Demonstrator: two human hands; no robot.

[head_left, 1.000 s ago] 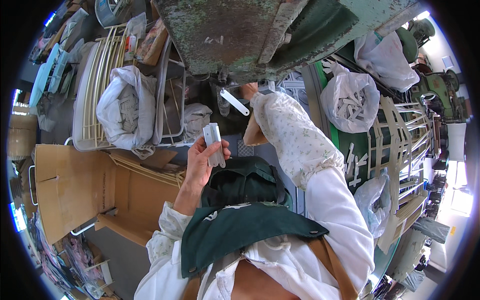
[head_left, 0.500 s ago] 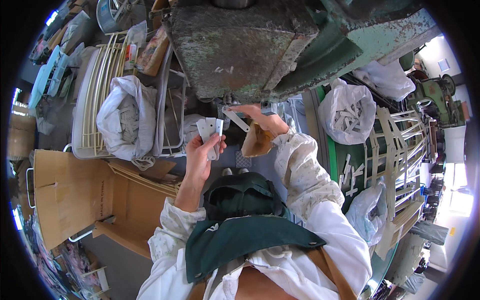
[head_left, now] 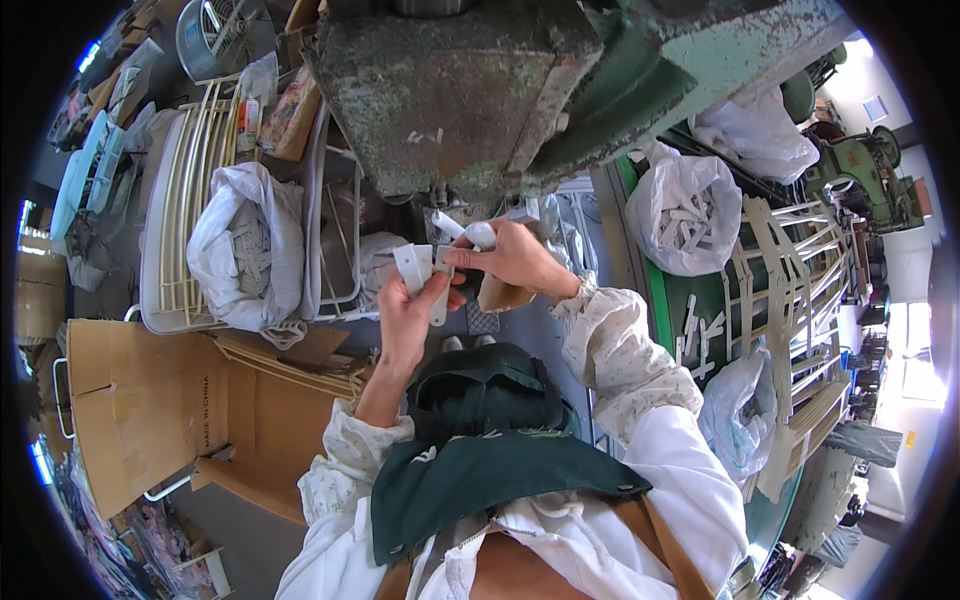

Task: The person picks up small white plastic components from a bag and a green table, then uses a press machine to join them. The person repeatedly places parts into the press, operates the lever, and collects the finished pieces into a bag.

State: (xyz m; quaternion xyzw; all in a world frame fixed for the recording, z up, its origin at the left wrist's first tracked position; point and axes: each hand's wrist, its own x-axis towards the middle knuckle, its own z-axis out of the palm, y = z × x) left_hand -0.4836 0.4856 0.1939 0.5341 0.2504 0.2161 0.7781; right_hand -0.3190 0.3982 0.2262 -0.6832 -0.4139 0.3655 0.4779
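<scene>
Clasped between the thumb and fingers of my left hand [head_left: 403, 315], at least two white strips [head_left: 411, 268] stand fanned and nearly upright; overlap prevents an exact count. My right hand [head_left: 518, 258] is closed at the same bundle, its thumb pressing the upper end of the rightmost strip. Two white sections, a straight piece [head_left: 447, 224] and a rounded end [head_left: 481, 236], show about my right forefinger; I cannot tell whether they belong to one strip.

Both hands are close together below one green machine [head_left: 450, 110], its paint worn.

To my left, I count one white sack [head_left: 203, 246] of similar strips, one open cardboard box [head_left: 145, 405] and one fan [head_left: 215, 38]. To my right, one white bag [head_left: 650, 222], open at the top, contains many more strips, too jumbled to count; one more white bag [head_left: 757, 140] is behind it, and one clear bag [head_left: 740, 415] nearer me. Several loose strips [head_left: 703, 338] lie on the green surface between the open bag and the clear one. Two shoes [head_left: 469, 342] show beneath my hands.
</scene>
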